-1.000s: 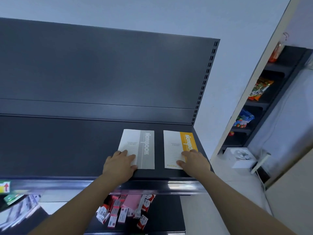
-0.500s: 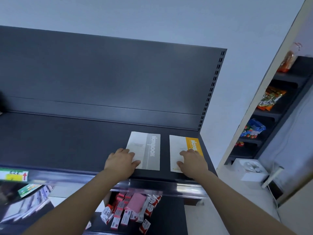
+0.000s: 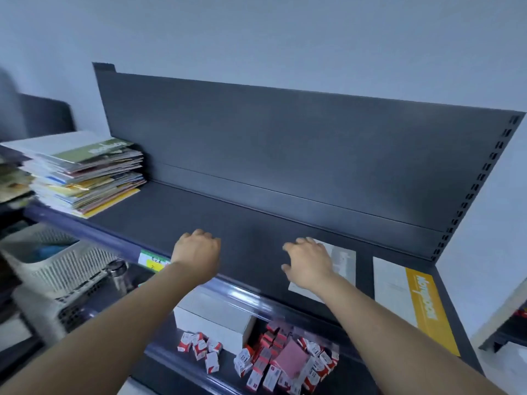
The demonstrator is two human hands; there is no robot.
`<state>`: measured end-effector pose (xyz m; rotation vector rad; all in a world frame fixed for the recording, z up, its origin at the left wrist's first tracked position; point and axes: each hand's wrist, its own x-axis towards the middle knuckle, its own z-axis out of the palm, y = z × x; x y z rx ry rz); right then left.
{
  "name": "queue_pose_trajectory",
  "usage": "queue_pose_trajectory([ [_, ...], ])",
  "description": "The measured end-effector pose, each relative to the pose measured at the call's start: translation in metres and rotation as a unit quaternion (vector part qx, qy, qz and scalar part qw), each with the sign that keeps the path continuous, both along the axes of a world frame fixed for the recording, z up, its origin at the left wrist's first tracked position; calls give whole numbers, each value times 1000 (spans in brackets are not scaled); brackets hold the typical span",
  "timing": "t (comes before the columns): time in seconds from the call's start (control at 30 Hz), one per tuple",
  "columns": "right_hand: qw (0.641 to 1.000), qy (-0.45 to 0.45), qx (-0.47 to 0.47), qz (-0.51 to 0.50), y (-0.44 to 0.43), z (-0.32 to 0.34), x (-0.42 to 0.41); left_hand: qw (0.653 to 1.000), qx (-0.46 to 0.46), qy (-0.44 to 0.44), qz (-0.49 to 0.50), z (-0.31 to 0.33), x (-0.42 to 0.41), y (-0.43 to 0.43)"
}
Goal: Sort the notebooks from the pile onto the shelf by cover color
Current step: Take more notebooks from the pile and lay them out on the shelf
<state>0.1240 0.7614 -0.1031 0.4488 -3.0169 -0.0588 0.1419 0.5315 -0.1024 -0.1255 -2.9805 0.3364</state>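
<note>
Two flat paper notebooks (image 3: pixel 410 297) lie apart — hands (image 3: pixel 196 252) empty — on matte shelf (image 3: pixel 199 220).

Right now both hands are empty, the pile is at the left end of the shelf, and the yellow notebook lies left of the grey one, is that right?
Not quite. In the head view the yellow notebook lies right of the grey notebook, nearest the shelf's right end. The rest holds: both hands are empty and the pile is at the left end.
</note>
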Motion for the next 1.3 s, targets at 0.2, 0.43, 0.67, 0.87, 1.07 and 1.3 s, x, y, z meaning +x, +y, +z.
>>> queue_pose_trajectory([
  [0.2,996,21,-2,87,-104,20,-25,998,-11,32,59,22,5,-92],
  [0.43,988,51,-13,142,-229,42,-55,992,-23,60,112,47,-3,-207],
  [0.67,982,72,-39,169,-349,56,-88,986,-29,95,131,66,-25,-320],
  [0.87,978,74,-50,189,-431,70,-122,982,-14,117,150,79,-53,-392],
  [1.07,975,62,-70,200,-497,81,-172,978,-10,130,162,88,-101,-447],
  [1.3,982,30,-109,154,-556,80,-233,975,-5,106,195,94,-163,-500],
])
